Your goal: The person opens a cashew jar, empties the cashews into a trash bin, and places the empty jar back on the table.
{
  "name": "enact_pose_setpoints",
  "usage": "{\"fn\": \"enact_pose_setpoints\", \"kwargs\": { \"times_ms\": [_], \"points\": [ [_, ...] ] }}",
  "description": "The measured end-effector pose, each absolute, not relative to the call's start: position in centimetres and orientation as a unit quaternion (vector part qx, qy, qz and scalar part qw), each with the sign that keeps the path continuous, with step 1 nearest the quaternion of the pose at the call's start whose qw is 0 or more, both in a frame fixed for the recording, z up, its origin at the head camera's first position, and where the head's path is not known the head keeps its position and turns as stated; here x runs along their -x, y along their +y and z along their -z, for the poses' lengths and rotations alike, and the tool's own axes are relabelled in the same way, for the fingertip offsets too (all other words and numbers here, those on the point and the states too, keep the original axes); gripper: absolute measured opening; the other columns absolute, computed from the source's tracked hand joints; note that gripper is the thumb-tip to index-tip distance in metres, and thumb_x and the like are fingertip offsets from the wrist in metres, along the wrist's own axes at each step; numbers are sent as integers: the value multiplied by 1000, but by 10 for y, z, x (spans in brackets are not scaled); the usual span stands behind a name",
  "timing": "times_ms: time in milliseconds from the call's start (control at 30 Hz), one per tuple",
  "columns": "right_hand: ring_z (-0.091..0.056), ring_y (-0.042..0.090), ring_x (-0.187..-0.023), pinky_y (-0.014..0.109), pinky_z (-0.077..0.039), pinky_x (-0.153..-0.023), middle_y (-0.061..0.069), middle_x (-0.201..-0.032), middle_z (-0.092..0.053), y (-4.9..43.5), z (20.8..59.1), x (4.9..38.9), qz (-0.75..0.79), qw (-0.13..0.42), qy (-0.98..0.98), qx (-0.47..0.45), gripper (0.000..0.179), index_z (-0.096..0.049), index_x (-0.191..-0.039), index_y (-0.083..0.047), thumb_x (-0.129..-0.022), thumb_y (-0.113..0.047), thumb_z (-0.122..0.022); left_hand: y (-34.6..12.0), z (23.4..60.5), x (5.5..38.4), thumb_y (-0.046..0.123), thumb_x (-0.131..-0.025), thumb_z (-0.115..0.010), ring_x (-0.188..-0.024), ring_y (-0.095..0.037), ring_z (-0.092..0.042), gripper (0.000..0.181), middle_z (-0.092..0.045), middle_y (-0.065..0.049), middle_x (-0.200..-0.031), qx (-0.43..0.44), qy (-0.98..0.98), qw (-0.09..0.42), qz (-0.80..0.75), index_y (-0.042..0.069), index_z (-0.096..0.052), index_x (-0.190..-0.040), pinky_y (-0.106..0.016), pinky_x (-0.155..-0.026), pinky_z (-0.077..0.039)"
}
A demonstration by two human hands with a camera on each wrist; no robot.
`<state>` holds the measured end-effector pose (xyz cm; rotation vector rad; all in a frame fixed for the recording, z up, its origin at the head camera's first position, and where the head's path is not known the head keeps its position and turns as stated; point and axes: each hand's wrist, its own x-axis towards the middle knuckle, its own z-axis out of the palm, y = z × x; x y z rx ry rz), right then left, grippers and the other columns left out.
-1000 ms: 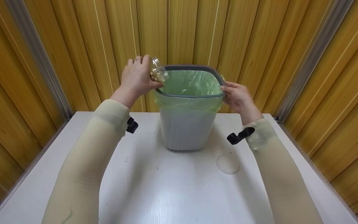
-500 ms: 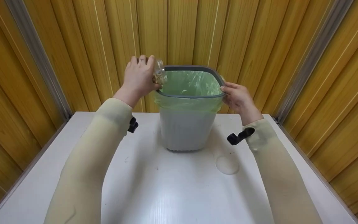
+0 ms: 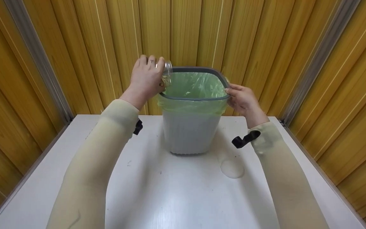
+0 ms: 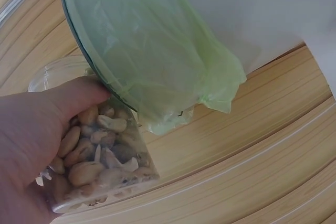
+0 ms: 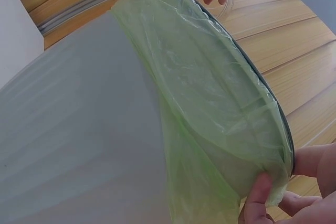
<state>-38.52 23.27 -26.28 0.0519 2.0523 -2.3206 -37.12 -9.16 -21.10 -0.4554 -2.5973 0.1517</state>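
My left hand [image 3: 146,78] grips a clear plastic jar [image 3: 168,70] beside the left rim of a grey trash bin [image 3: 191,133]. Brownish, nut-like pieces [image 4: 102,153] fill much of the jar, as the left wrist view shows. The jar is tilted, its mouth end by the bin's opening. A translucent green bin liner [image 3: 199,84] lines the bin and folds out over its sides, under a dark grey rim ring [image 3: 195,69]. At the right rim, my right hand [image 3: 243,98] pinches the edge and the liner between thumb and fingers.
On the white table [image 3: 183,197], right of the bin's base, lies a round clear lid [image 3: 232,168]. A few dark specks dot the tabletop. Wood-patterned panels [image 3: 183,31] enclose the back and both sides.
My left hand has shifted slightly right with the jar, turning it so its mouth end leans toward the bin. The right hand and the bin stay in place.
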Motion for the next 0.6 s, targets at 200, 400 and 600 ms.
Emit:
{"fn": "enact_pose_setpoints", "kwargs": {
  "times_ms": [200, 400, 600],
  "points": [
    [-65, 5, -78, 20, -52, -76, -8, -87, -69, 233, 263, 386, 753, 22, 657, -8, 56, -39, -156, -1, -104, -7, -57, -87, 210, 370, 43, -86, -83, -140, -48, -39, 93, -45, -27, -150, 164, -952, 244, -83, 4, -33, -153, -56, -122, -31],
    [-66, 6, -78, 19, -54, -74, -4, -96, -69, 233, 262, 385, 760, 21, 649, -7, 55, -40, -156, -1, -104, -6, -56, -82, 209, 369, 47, -91, -76, -140, -48, -40, 86, -47, -27, -149, 166, -948, 252, -103, 4, -35, -154, -55, -124, -29],
    [-65, 5, -81, 19, -52, -76, -4, -101, -67, 232, 262, 384, 748, 17, 664, -17, 56, -41, -156, -4, -103, -8, -59, -78, 207, 370, 49, -95, -70, -141, -47, -40, 82, -47, -26, -149, 167, -947, 245, -122, 6, -35, -155, -54, -125, -27]
  ]
}}
